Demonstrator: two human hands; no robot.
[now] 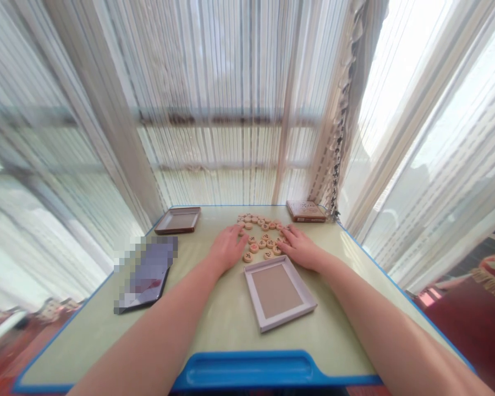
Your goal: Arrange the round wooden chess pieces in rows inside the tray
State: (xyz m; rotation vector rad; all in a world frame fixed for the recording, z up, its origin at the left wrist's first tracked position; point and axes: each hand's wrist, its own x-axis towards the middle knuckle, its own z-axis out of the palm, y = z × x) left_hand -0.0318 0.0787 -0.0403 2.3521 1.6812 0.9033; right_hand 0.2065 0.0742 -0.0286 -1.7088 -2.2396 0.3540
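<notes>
Several round wooden game pieces (264, 234) with marks on top lie loose in the middle of a pale green table (214, 319). My left hand (227, 247) rests flat on the table at the left edge of the pile, fingers stretched out and touching the pieces. My right hand (301, 247) lies flat at the right edge of the pile, fingers spread over a few pieces. Neither hand grips anything. An empty shallow white box tray (278, 291) sits just in front of the pile, between my forearms.
A brown tray (178, 220) lies at the far left of the table, a brown box (306, 210) at the far right. A dark flat device (146, 275) lies at the left. The table has a blue rim (251, 371). Curtains (231, 110) hang behind.
</notes>
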